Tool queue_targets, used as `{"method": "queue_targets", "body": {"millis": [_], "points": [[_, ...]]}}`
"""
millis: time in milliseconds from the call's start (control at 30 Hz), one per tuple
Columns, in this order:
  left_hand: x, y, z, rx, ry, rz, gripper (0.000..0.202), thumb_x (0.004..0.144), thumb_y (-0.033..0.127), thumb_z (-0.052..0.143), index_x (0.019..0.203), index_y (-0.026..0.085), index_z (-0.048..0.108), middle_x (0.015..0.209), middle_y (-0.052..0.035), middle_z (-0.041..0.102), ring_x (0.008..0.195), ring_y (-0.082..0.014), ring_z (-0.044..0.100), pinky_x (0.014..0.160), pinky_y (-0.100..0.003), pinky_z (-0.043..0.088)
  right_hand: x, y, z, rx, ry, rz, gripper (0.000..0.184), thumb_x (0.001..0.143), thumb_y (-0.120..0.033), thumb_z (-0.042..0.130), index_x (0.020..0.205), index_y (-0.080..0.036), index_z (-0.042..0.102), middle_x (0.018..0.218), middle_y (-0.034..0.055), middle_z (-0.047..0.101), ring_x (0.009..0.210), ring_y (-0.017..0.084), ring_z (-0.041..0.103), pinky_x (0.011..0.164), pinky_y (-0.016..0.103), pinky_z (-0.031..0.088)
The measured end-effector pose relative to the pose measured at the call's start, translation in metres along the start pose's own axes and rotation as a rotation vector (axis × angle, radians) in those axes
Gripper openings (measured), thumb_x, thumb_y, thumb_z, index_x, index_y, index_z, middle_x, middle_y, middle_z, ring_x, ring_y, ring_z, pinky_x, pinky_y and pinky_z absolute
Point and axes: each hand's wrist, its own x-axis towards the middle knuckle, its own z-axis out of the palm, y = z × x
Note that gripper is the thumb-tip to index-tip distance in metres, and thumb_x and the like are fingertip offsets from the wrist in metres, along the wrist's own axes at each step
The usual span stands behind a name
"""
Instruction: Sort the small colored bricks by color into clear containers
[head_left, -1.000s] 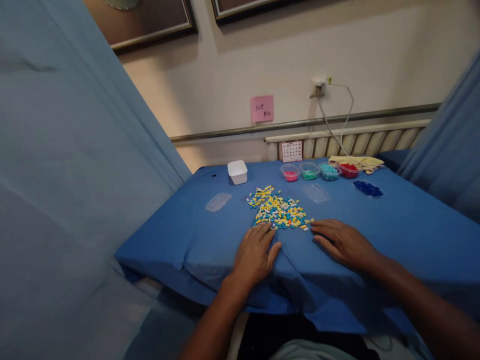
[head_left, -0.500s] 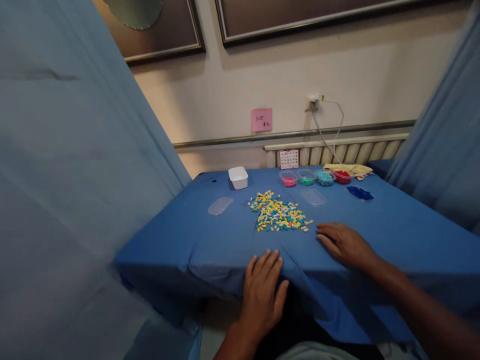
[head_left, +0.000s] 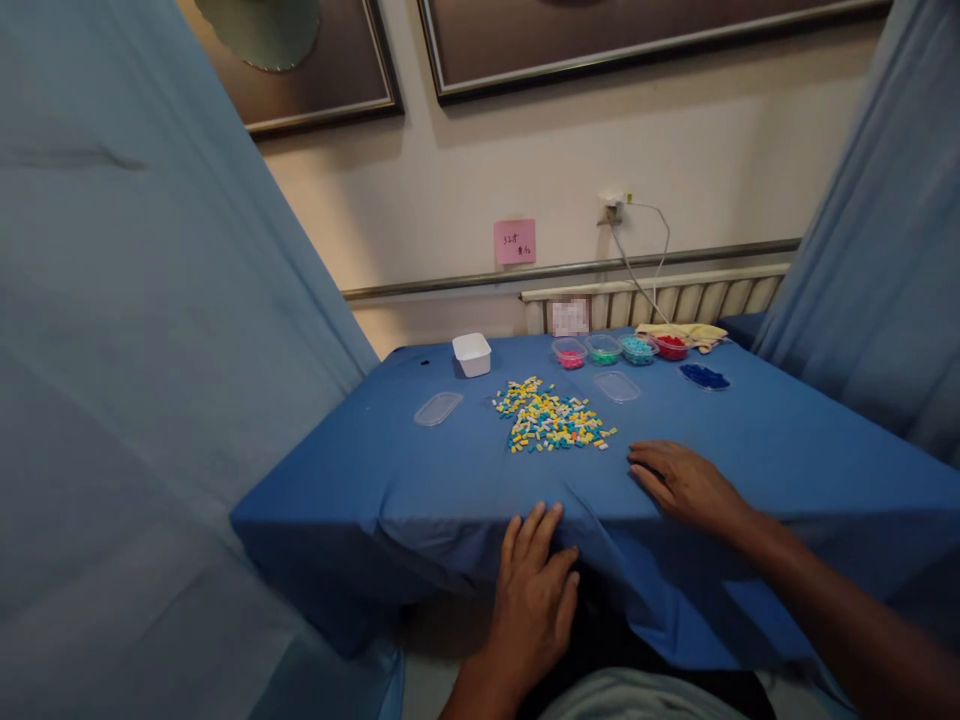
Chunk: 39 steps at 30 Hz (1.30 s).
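A pile of small yellow, white and blue pieces (head_left: pixel 551 420) lies in the middle of a table covered with a blue cloth (head_left: pixel 750 450). My left hand (head_left: pixel 534 590) rests flat at the table's near edge on the hanging cloth, fingers stretched out and holding nothing. My right hand (head_left: pixel 686 482) lies flat on the cloth, just right of and nearer than the pile, fingers out and empty. Neither hand touches the pieces.
At the back stand a white tub (head_left: pixel 472 353), four small clear tubs with pink (head_left: pixel 569 352), green (head_left: pixel 603 349), teal (head_left: pixel 637 349) and red (head_left: pixel 671 346) pieces, and a lid of blue pieces (head_left: pixel 703 376). Two clear lids (head_left: pixel 438 408) (head_left: pixel 617 386) lie flat. Blue curtains hang on both sides.
My left hand has drawn back from the pile's near edge to the table's front edge. My right hand stayed flat, and the view pulled back from the table.
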Motion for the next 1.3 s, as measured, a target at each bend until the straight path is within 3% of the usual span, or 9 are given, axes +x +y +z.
{"method": "queue_targets", "body": {"millis": [367, 533, 800, 900, 1000, 1100, 1167, 1300], "points": [[0.001, 0.001, 0.005, -0.003, 0.012, -0.019, 0.030, 0.106, 0.016, 0.057, 0.125, 0.027, 0.078, 0.176, -0.0080, 0.045, 0.166, -0.0332, 0.039, 0.128, -0.070, 0.043, -0.002, 0.000, -0.002, -0.009, -0.033, 0.014, 0.041, 0.113, -0.039, 0.052, 0.128, -0.019, 0.084, 0.133, 0.0174, 0.082, 0.122, 0.036, 0.078, 0.108, 0.060, 0.063], [0.001, 0.003, 0.003, 0.007, 0.005, -0.013, 0.031, 0.105, 0.015, 0.057, 0.125, 0.026, 0.078, 0.176, -0.0077, 0.045, 0.166, -0.0324, 0.039, 0.129, -0.068, 0.043, -0.002, 0.005, -0.002, 0.052, -0.005, 0.017, 0.035, 0.110, -0.040, 0.058, 0.126, -0.023, 0.084, 0.131, 0.0154, 0.083, 0.120, 0.035, 0.078, 0.106, 0.059, 0.064], [0.011, 0.002, -0.013, -0.036, -0.005, 0.010, 0.033, 0.102, 0.011, 0.058, 0.125, 0.025, 0.076, 0.171, -0.0117, 0.052, 0.161, -0.0328, 0.046, 0.127, -0.066, 0.046, 0.035, 0.007, -0.017, 0.106, -0.179, 0.040, 0.028, 0.108, -0.038, 0.059, 0.117, -0.024, 0.081, 0.113, 0.0107, 0.085, 0.104, 0.029, 0.079, 0.093, 0.045, 0.063], [0.026, 0.001, -0.019, -0.139, -0.011, 0.095, 0.033, 0.100, 0.009, 0.059, 0.125, 0.022, 0.075, 0.159, -0.0137, 0.064, 0.150, -0.0289, 0.058, 0.123, -0.056, 0.052, 0.057, 0.002, -0.015, 0.118, -0.233, 0.051, 0.028, 0.109, -0.039, 0.059, 0.117, -0.022, 0.080, 0.111, 0.0109, 0.084, 0.100, 0.028, 0.078, 0.088, 0.039, 0.060], [0.048, 0.003, -0.014, -0.292, -0.043, 0.211, 0.026, 0.101, 0.016, 0.062, 0.122, 0.022, 0.074, 0.146, -0.0100, 0.073, 0.134, -0.0242, 0.069, 0.115, -0.045, 0.058, 0.077, -0.007, -0.008, 0.095, -0.294, 0.023, 0.023, 0.106, -0.038, 0.064, 0.111, -0.022, 0.080, 0.104, 0.0106, 0.083, 0.095, 0.027, 0.077, 0.084, 0.036, 0.057], [0.072, 0.009, -0.002, -0.355, -0.167, 0.443, 0.016, 0.108, 0.029, 0.065, 0.118, 0.023, 0.076, 0.145, -0.0030, 0.075, 0.127, -0.0206, 0.072, 0.109, -0.038, 0.060, 0.091, -0.010, -0.006, 0.072, -0.355, -0.006, 0.018, 0.103, -0.026, 0.062, 0.102, -0.021, 0.080, 0.098, 0.0099, 0.081, 0.090, 0.026, 0.075, 0.080, 0.035, 0.054], [0.091, 0.014, 0.003, -0.384, -0.271, 0.588, 0.016, 0.112, 0.034, 0.065, 0.117, 0.024, 0.077, 0.148, -0.0001, 0.074, 0.127, -0.0181, 0.072, 0.108, -0.034, 0.059, 0.101, -0.004, -0.010, 0.122, -0.386, -0.013, 0.019, 0.099, -0.020, 0.061, 0.102, -0.021, 0.080, 0.097, 0.0086, 0.080, 0.085, 0.024, 0.074, 0.077, 0.033, 0.053], [0.132, 0.015, 0.004, -0.500, -0.400, 0.702, 0.020, 0.116, 0.035, 0.058, 0.123, 0.028, 0.076, 0.137, -0.0008, 0.077, 0.115, -0.0156, 0.075, 0.099, -0.029, 0.059, 0.128, 0.028, -0.023, 0.177, -0.305, 0.025, 0.025, 0.093, -0.019, 0.063, 0.110, -0.022, 0.082, 0.098, 0.0075, 0.079, 0.082, 0.022, 0.072, 0.075, 0.032, 0.053]]}}
